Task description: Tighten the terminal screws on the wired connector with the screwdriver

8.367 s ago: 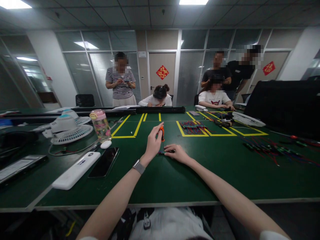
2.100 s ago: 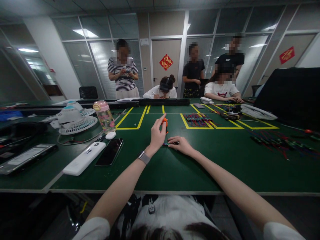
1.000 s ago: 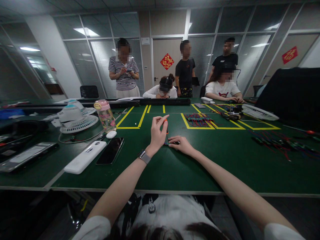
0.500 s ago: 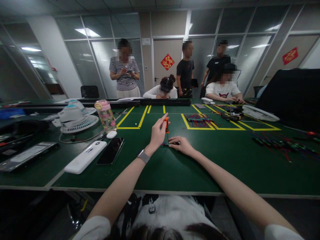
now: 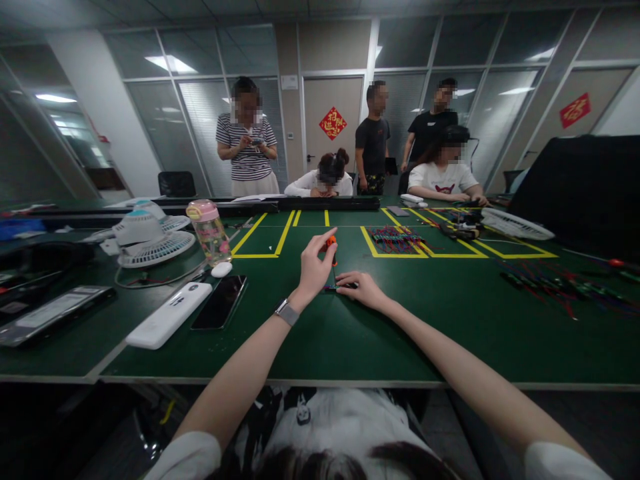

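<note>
My left hand [image 5: 316, 263] is closed around the orange handle of a screwdriver [image 5: 333, 244], which stands upright with its thin shaft pointing down. The shaft's lower end meets a small terminal block [image 5: 331, 288] on the green table; its exact kind is hard to make out at this size. My right hand [image 5: 364, 291] lies low on the table just to the right, thumb and fingers pinched on that small piece. Part of the piece is hidden by my right fingers.
Yellow tape [image 5: 280, 241] marks areas on the table [image 5: 350, 353]; a heap of coloured wires [image 5: 400, 240] lies in one. Another wire bundle [image 5: 560, 283] is at right. A phone [image 5: 220, 302], power bank [image 5: 170, 315], bottle [image 5: 209, 233] and fan [image 5: 155, 243] are at left. People are across the table.
My left fingers have shifted slightly on the orange screwdriver handle, with more of a turn at the top. My right hand stays in place at the small piece.
</note>
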Tool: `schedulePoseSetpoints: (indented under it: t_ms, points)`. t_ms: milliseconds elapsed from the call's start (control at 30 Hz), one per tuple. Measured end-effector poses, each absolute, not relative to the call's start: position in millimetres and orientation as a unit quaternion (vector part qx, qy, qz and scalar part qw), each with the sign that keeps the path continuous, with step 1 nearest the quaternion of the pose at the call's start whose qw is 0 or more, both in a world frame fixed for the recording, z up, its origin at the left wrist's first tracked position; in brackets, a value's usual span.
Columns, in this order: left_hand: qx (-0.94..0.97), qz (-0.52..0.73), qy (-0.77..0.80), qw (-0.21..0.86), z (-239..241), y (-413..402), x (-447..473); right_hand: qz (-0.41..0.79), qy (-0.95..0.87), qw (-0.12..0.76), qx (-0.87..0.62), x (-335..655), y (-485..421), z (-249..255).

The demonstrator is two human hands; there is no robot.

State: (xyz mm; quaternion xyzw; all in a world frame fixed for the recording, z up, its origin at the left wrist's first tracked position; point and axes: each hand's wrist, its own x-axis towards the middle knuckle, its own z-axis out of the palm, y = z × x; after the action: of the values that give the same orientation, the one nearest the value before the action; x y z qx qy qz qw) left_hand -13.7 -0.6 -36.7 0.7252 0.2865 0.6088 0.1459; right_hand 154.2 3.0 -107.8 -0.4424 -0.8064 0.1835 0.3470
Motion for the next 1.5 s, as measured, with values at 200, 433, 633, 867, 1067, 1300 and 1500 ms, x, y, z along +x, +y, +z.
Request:
schedulePoseSetpoints:
  t_ms: [200,433,633,867,1067,1300,1500]
  points:
    - [0.720,0.607,0.310,0.130,-34.6,-1.3,-15.0,0.177,-0.808,0.349,-0.441,154.6,2.9,-108.6]
    - [0.709,0.618,0.314,0.129,-34.3,-0.2,-15.8,0.178,-0.806,0.350,-0.443,154.6,2.7,-108.8]
    - [0.720,0.608,0.305,0.136,-33.0,-0.5,-16.8,0.180,-0.807,0.350,-0.440,154.0,1.8,-107.5]
    - [0.707,0.626,0.306,0.125,-33.6,-1.1,-15.5,0.183,-0.803,0.355,-0.442,152.9,0.0,-105.6]
    - [0.722,0.608,0.286,0.164,-33.1,-2.1,-15.3,0.182,-0.806,0.351,-0.440,153.1,0.1,-105.0]
    - [0.709,0.620,0.317,0.114,-31.7,-3.2,-15.7,0.180,-0.809,0.350,-0.438,155.0,4.1,-109.2]
    - [0.731,0.604,0.279,0.154,-32.6,-2.1,-14.9,0.176,-0.813,0.345,-0.435,155.1,3.7,-108.4]
